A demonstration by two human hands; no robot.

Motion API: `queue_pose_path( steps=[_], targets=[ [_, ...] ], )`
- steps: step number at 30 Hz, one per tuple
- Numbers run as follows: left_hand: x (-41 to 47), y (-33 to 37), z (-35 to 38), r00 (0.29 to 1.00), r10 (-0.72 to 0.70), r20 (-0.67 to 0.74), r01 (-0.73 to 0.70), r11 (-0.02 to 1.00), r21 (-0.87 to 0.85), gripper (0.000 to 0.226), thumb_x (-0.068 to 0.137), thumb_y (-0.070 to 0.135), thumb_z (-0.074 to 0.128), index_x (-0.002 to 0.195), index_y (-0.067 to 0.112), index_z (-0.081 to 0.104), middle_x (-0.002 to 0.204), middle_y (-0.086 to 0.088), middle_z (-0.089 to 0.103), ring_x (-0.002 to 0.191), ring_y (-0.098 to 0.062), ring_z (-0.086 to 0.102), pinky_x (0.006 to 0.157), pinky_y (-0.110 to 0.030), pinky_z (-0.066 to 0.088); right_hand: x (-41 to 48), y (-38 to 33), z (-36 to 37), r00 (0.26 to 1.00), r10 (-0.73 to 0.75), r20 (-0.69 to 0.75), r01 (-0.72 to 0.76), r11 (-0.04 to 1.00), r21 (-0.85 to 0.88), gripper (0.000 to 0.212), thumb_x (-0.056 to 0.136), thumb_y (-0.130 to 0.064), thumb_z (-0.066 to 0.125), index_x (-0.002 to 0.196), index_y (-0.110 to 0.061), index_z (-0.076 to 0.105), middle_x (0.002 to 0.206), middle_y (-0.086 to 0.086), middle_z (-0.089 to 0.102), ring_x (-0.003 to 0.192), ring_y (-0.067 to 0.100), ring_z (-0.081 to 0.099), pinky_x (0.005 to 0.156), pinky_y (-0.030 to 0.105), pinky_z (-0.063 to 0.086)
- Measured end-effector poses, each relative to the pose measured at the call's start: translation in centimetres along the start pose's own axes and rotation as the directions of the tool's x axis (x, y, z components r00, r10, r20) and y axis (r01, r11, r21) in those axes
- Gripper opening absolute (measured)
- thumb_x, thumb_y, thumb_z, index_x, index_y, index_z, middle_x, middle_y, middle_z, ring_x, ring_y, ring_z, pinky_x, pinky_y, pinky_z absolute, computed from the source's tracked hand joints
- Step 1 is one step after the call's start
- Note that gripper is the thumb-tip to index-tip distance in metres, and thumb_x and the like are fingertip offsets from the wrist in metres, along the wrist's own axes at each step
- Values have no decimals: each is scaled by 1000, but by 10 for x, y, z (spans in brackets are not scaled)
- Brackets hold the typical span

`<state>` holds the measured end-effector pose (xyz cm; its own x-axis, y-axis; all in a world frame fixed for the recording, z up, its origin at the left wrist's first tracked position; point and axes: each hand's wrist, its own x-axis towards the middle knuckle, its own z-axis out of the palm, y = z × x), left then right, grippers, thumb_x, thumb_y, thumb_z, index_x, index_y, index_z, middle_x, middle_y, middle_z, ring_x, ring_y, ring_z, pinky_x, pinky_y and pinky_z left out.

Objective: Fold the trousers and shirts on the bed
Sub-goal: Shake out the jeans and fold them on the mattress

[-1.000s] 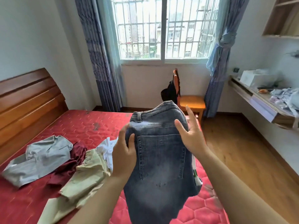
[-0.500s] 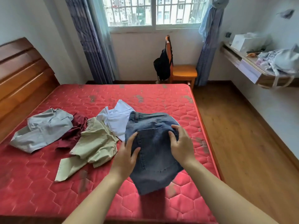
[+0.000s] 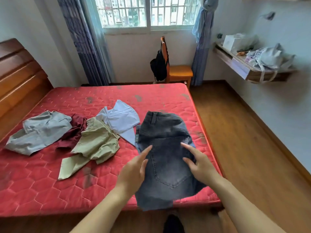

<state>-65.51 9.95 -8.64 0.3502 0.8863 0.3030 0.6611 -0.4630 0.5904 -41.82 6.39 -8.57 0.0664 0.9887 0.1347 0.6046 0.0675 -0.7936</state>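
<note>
— Where are the jeans (image 3: pixel 165 132)?

— Folded, on the bed (image 3: pixel 50 190) by its near right corner. The waistband points to the far edge and a back pocket faces up. The lower end hangs a little over the near edge.

— And the person's hands?

— Both are over the near half of the jeans. The left hand (image 3: pixel 134 169) is at the denim's left side, with its fingers straight, close together and pointing toward the far edge. It grips nothing.

— The right one?

— The right hand (image 3: pixel 201 165) lies over the denim's right side, beside the pocket. Its forefinger is stretched out, the thumb is spread apart and the other fingers are loosely bent. It grips nothing either. Whether the hands press the cloth or hang just above it cannot be told.

— What else is on the bed?

— Four loose garments, all left of the jeans. A white shirt (image 3: pixel 121 120) lies nearest, its corner reaching the jeans' left edge. A khaki garment (image 3: pixel 96 142) touches the shirt. A maroon garment (image 3: pixel 75 130) lies between the khaki one and a grey garment (image 3: pixel 42 130), which is closest to the headboard (image 3: pixel 16 78).

— Beyond the bed?

— A wooden chair (image 3: pixel 180 73) stands below the window with a black bag (image 3: pixel 159 66) hung on its back. A wall shelf (image 3: pixel 235 63) on the right carries a white box and bundled cloth.
</note>
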Motion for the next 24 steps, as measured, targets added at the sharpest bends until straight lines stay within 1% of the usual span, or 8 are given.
queue_pose_path(
  steps=[1, 3, 7, 9, 11, 17, 21, 24],
  targets=[
    [10, -2, 2, 999, -17, -32, 18, 999, 38, 50, 91, 8, 53, 137, 29, 44, 105, -9, 69, 92, -31, 64, 72, -32, 41, 7, 1, 7, 998, 15, -56, -17, 999, -34, 45, 86, 0, 59, 128, -13, 52, 124, 6, 59, 118, 20, 54, 99, 19, 36],
    [34, 1, -7, 993, -53, -109, 64, 993, 101, 34, 91, 7, 49, 120, 22, 61, 105, -9, 68, 94, -30, 63, 74, -34, 41, 27, -8, 5, 986, 3, -165, -11, 999, -49, 32, 85, -1, 58, 116, -8, 59, 112, 8, 63, 105, 22, 58, 94, 24, 40],
    [56, 1, -20, 974, -3, -225, 11, 999, 32, 24, 90, 17, 42, 100, 16, 64, 92, -5, 70, 84, -26, 63, 72, -27, 40, 45, -13, -10, 963, -79, -259, 60, 995, -79, 18, 87, -18, 59, 104, -24, 63, 98, -11, 66, 89, 2, 56, 80, 7, 38],
    [60, -4, -12, 978, 9, -208, -11, 1000, -6, 19, 93, 16, 45, 96, 14, 64, 89, -3, 69, 81, -23, 63, 69, -17, 34, 46, -5, -10, 968, -38, -248, 18, 996, -84, 16, 88, -20, 59, 102, -26, 65, 96, -11, 67, 88, 4, 58, 80, 13, 41],
    [63, -15, 6, 991, -36, -131, 29, 998, -56, 13, 93, 14, 52, 96, 13, 65, 91, -3, 69, 84, -23, 63, 71, -14, 33, 49, 13, -2, 973, 27, -228, -50, 994, -95, 15, 87, -17, 61, 101, -23, 66, 96, -8, 68, 90, 9, 61, 81, 20, 44],
    [94, -50, 56, 990, -138, 8, 138, 987, -84, 20, 84, 20, 67, 103, 16, 65, 99, 3, 68, 92, -14, 62, 79, -12, 36, 84, 71, 9, 965, 152, -215, -174, 981, -90, 15, 85, -18, 65, 100, -20, 69, 97, -5, 68, 91, 7, 60, 81, 8, 37],
    [164, -77, 97, 983, -178, 37, 181, 977, -117, 20, 85, 16, 66, 104, 20, 64, 100, 14, 63, 94, -7, 58, 80, -12, 37, 157, 116, 13, 963, 218, -159, -230, 972, -58, 15, 85, -17, 66, 100, -21, 69, 96, -5, 68, 91, 9, 61, 82, 11, 39],
    [250, -108, 128, 979, -202, -9, 199, 971, -134, 19, 85, 16, 66, 104, 21, 64, 99, 17, 61, 93, -4, 57, 80, -3, 34, 251, 153, 10, 969, 191, -156, -198, 980, -30, 15, 85, -16, 65, 100, -19, 69, 96, -2, 69, 92, 13, 63, 82, 13, 40]
  ],
)
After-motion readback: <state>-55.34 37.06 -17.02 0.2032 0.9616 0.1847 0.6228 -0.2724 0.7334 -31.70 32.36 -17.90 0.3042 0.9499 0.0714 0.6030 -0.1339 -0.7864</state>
